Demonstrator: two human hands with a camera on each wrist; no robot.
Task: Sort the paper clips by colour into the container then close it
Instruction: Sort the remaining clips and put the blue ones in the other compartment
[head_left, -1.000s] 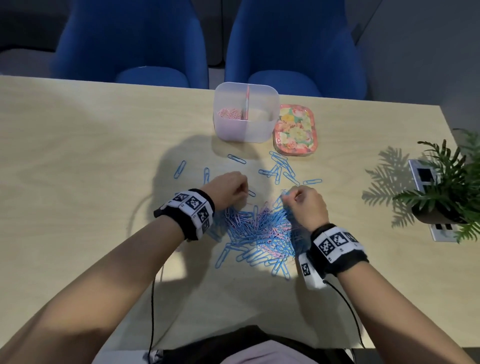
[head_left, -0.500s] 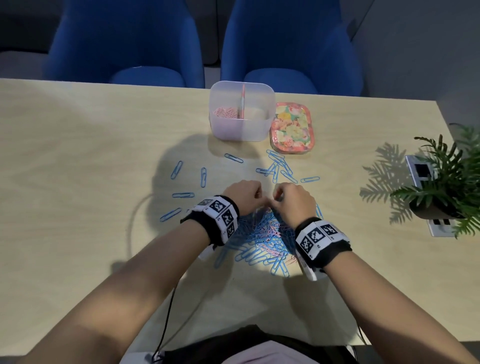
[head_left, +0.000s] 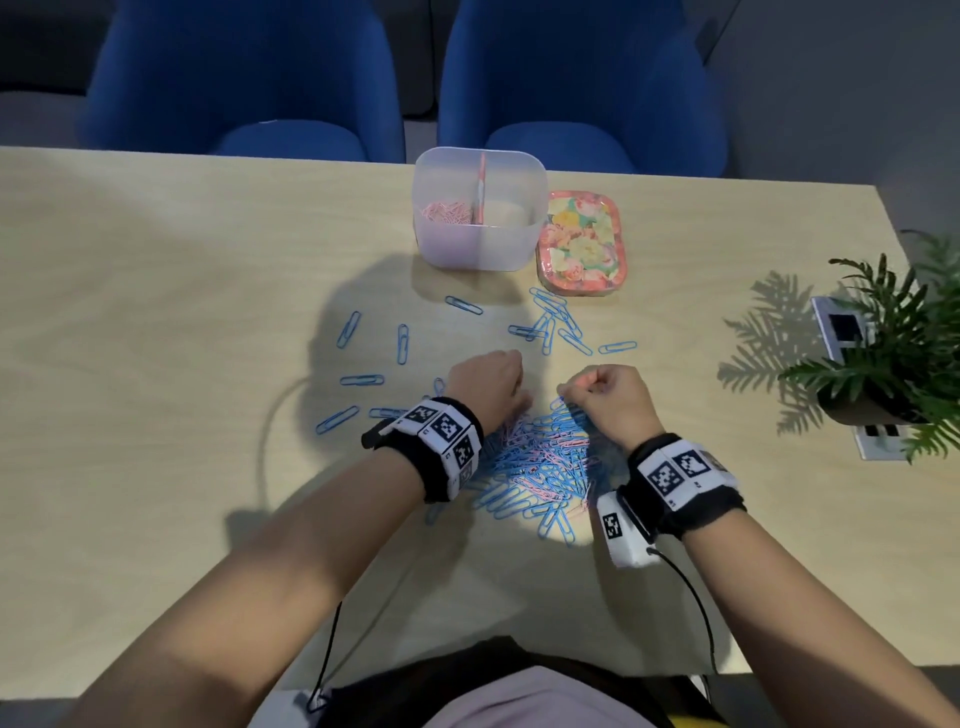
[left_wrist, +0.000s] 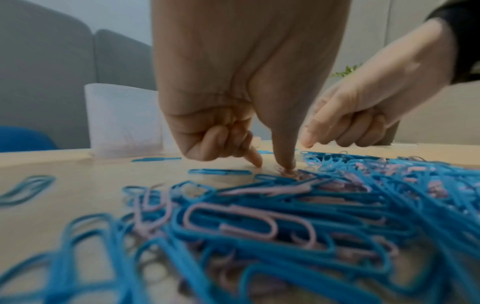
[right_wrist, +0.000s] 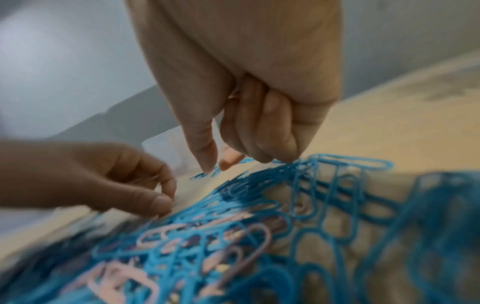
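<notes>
left hand (head_left: 485, 382) and right hand (head_left: 608, 400) pick at the mixed clip pile (head_left: 540, 462).

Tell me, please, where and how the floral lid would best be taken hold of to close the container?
Probably by its two long edges, from above. The lid lies flat on the table, right of the container, so only its rim offers purchase. Its right edge is free; the left sits close against the container, so slide it clear first.

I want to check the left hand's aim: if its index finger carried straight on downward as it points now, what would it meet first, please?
The left hand points its index fingertip straight down onto a pink clip at the far edge of the paper clip pile; it looks already in contact, with the table directly beneath.
</notes>
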